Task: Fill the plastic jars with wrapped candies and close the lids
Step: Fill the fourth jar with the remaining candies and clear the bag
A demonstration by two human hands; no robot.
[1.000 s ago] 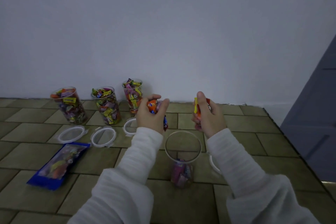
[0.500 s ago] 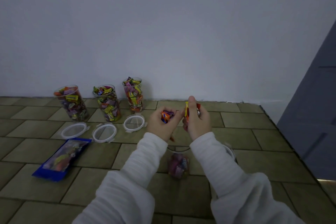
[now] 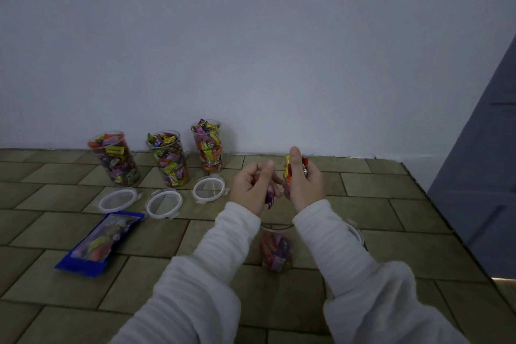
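Note:
A clear plastic jar stands on the tiled floor between my forearms, with a few wrapped candies at its bottom. My left hand hovers above its mouth, fingers curled round a purple wrapped candy that hangs down from the palm. My right hand grips a bunch of yellow and orange wrapped candies just beside it. Three full jars stand open by the wall, with three white-rimmed lids lying in front of them. Another lid peeks out behind my right sleeve.
A blue candy bag lies on the floor at the left. A white wall runs close behind the jars. A grey door stands at the right, beyond the floor's edge.
Both hands came together over the jar. My left hand's orange candies are gone from it; only a purple one shows. More candies lie at the jar's bottom.

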